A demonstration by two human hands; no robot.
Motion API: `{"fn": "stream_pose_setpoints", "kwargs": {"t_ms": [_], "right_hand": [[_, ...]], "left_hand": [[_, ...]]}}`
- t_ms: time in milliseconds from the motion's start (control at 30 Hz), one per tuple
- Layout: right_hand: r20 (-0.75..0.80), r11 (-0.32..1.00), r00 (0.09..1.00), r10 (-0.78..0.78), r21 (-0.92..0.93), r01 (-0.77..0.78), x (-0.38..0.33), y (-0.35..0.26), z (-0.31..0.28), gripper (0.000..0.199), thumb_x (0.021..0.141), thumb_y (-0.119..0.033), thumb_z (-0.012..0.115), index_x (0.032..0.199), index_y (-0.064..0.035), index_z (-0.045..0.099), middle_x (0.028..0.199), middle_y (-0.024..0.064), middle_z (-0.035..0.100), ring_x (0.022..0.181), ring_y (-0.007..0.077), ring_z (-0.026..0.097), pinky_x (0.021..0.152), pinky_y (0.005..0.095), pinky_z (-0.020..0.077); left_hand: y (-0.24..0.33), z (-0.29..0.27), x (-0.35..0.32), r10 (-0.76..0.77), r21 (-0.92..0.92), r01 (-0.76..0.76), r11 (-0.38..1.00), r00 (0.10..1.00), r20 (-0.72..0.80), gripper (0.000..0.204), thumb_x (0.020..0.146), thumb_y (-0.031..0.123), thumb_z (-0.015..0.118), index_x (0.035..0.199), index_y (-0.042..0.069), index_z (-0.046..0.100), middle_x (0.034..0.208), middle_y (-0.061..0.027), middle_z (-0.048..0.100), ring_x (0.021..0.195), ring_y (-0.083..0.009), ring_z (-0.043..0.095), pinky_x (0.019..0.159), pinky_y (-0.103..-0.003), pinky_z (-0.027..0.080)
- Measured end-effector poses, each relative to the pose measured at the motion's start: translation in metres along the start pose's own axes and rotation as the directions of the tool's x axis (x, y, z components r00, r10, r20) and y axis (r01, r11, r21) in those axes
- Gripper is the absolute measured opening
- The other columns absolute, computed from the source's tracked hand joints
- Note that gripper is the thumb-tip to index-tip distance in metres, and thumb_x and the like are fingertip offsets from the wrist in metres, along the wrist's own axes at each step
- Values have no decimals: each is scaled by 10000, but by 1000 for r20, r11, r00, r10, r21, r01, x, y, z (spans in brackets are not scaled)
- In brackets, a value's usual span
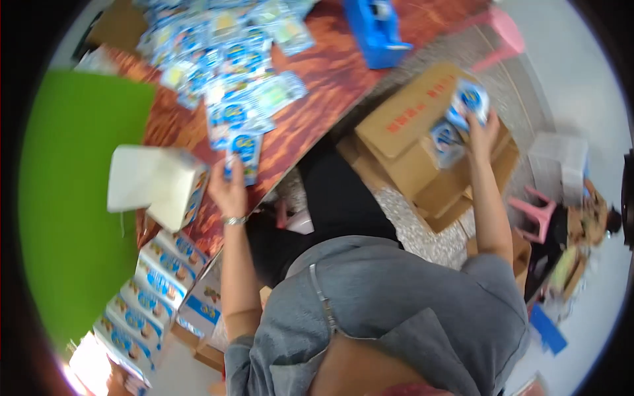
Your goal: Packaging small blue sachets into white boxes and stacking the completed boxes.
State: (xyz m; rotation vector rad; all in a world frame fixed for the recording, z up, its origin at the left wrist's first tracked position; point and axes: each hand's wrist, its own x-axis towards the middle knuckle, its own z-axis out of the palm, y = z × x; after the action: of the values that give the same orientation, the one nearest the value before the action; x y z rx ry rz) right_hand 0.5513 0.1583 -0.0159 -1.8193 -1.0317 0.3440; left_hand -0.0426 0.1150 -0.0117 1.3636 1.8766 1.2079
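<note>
My left hand (228, 188), with a metal bracelet at the wrist, is over the near edge of the patterned red-brown table (290, 142). Its fingers close on a small blue and white packet (248, 150) at the end of a heap of similar packets (231, 63). Out to the right, my right hand (483, 135) grips another blue and white packet (469, 100) above a brown cardboard box (403, 148). A further packet (447, 142) lies on that box, just below this hand. Beside my left hand a small white carton (178, 188) stands with its lid up.
Printed cartons (142, 303) stand in a row at the lower left. A blue tape dispenser (376, 33) sits near the table's right edge. Pink stools (538, 212), a translucent bin (558, 162) and another person (588, 218) are at the right. A green surface (86, 198) borders the left.
</note>
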Motion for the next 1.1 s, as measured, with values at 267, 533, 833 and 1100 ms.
{"fn": "stream_pose_setpoints", "kwargs": {"t_ms": [267, 533, 833, 1100], "right_hand": [[356, 536, 678, -642, -425, 730, -43, -116, 43, 483, 896, -98, 697, 1343, 14, 555, 1169, 183, 683, 1059, 269, 674, 922, 369, 525], [682, 290, -195, -705, 529, 798, -164, -251, 245, 761, 761, -198, 796, 1450, -174, 474, 1441, 139, 494, 1312, 358, 478, 1053, 459, 436], [731, 456, -12, -682, 438, 775, -96, -238, 278, 358, 801, -294, 787, 1119, -153, 707, 1249, 132, 628, 1115, 344, 615, 928, 426, 517], [849, 537, -177, -499, 463, 705, -78, -254, 281, 533, 821, -174, 762, 1320, -162, 575, 1252, 176, 636, 1135, 381, 609, 914, 467, 490]], "left_hand": [[8, 3, 7, 1, -112, 2, 994, 1000, 24, 206, 878, 92, 758, 1049, -1, 690, 937, -34, 715, 828, -89, 650, 745, -259, 530], [25, -5, -7, 253, 86, -266, 960, 958, 134, 520, 792, -31, 720, 1276, 32, 541, 1093, -145, 712, 1024, -273, 711, 880, -361, 560], [4, -6, -30, 237, 56, -235, 970, 971, -21, 483, 816, 30, 714, 1277, 28, 571, 1211, -208, 638, 1124, -362, 626, 936, -419, 518], [0, -6, -33, 327, 111, -317, 942, 941, -88, 334, 855, 33, 690, 1183, 8, 634, 1193, -189, 649, 1077, -341, 657, 891, -385, 543]]}}
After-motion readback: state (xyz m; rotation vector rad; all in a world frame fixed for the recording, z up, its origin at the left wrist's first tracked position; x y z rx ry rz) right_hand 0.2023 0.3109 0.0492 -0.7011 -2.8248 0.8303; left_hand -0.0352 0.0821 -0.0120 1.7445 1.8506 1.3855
